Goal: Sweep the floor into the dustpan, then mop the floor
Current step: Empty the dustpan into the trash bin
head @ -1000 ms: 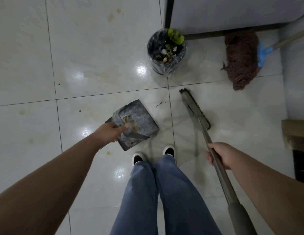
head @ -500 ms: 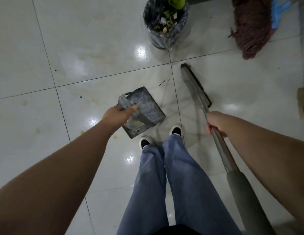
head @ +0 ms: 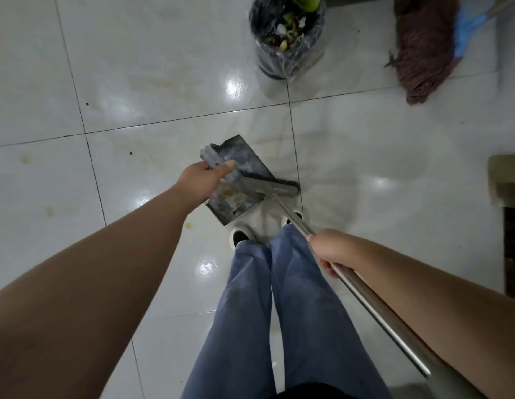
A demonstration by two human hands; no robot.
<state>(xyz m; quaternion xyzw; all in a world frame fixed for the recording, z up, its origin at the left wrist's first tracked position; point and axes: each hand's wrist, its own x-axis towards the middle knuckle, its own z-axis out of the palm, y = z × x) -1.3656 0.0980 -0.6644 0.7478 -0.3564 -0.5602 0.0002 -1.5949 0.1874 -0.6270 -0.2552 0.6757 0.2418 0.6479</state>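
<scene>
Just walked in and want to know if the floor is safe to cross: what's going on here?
A person is sweeping. The left hand grips the handle of a grey dustpan held low by their shoes, and the right hand grips the metal broom, its head lying across the pan. Debris sits in the pan. The brown mop lies unused near a lined trash bin, so mopping has not begun.
</scene>
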